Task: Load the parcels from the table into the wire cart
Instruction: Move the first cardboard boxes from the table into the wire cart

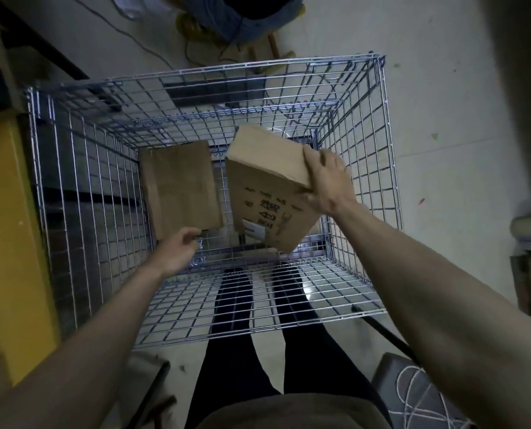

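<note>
Parcels here are two plain cardboard boxes, both inside the wire cart (378, 168). The flat parcel (180, 190) lies toward the cart's left side, seemingly on the mesh floor, and the left hand (177, 252) is at its near edge with fingers loosely curled; whether they pinch the cardboard or have let go cannot be told. The printed parcel (267, 187), marked with dark lettering and a white label, hangs tilted above the floor on the right, its far end raised, and the right hand (326, 184) grips its upper right corner, fingers across the top face. Held by one corner like that, it is probably light; the cardboard looks stiff and dry enough not to slip, though corners could crush if dropped. A hold across two opposite edges would steady it better for lowering beside the flat one. Nothing else is visible inside the cart.
</note>
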